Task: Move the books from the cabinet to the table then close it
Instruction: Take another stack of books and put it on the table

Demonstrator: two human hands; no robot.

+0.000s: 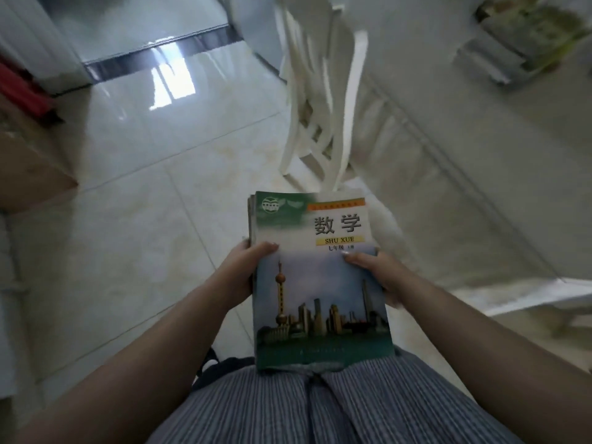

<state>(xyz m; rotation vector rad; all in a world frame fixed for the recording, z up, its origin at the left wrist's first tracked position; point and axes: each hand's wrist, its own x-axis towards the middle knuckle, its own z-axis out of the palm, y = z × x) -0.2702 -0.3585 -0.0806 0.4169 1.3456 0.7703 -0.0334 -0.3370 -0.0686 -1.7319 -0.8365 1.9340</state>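
- Glossy pale floor tiles (pixel 134 174) fill the room below the camera, blurred by motion across most of the view.
- Nearest the camera, a blue-and-white striped garment (pixel 320 408) covers the person's front, and the near edge of a stack of books (pixel 320 283) rests against it.
- That stack is held flat in front of the body, above the floor; the top cover shows a city skyline with a tall tower, a green band at the top and the printed words "SHU XUE".
- Edges of further books show along the left side under the top one; how many there are cannot be told.
- Left hand (pixel 238 274) grips the stack's left edge, thumb lying over the cover, fingers curled beneath and out of sight.
- Right hand (pixel 381 270) clamps the right edge in the same way, thumb on the cover just under the printed title.
- Beyond the books, a white chair (pixel 320 100) stands on the tiles, its back slats smeared by blur.
- To the right of the chair runs a white desk (pixel 480 129); at its far end lies a blurred pile of green-and-white printed things (pixel 525 36).
- At the left edge sit a brown cardboard box (pixel 28 155) and, farther back, something red (pixel 22 91).
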